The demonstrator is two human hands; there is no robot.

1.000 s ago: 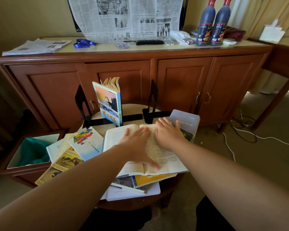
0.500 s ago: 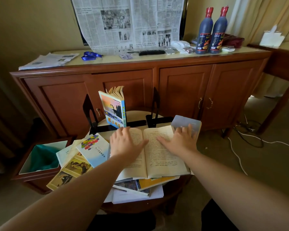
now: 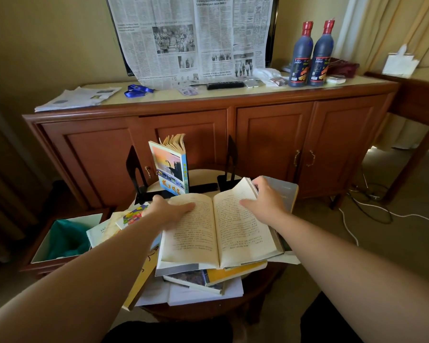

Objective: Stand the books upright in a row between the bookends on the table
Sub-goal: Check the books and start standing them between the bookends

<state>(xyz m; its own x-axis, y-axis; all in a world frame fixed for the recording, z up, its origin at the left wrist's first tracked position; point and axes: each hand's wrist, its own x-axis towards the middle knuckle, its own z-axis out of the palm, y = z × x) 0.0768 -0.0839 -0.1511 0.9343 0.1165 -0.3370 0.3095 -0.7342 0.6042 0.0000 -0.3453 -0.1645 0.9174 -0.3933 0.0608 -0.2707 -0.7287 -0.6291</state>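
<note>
A: Change since the previous frame: right hand (image 3: 266, 201) has moved to the far right edge of the open cream-paged paperback (image 3: 218, 231) and curled its fingers round a lifted sheaf of pages. Before, it lay flat on the page

B: Left hand (image 3: 170, 211)?

A: Still pressing the left page, fingers spread, gripping nothing. I read this as the book being closed so it can be stood up

B: Row status?

A: One blue-spined paperback with a sunset cover (image 3: 170, 167) stands alone between the two black metal bookends (image 3: 134, 169), touching neither. The rest lie flat: grey book (image 3: 284, 193) at right, colourful white cover (image 3: 131, 215) at left, yellow-edged books (image 3: 223, 274) under the open one. Early in the task

B: Surface, room?

A: Small round dark-wood table (image 3: 208, 310), crowded, with books overhanging its near rim. Beyond it, a reddish wooden sideboard (image 3: 270, 144) carrying two dark red-capped bottles (image 3: 310, 55) and a hanging newspaper sheet (image 3: 191, 38); teal-lined bin (image 3: 67, 238) at left, carpet and cables at right
</note>
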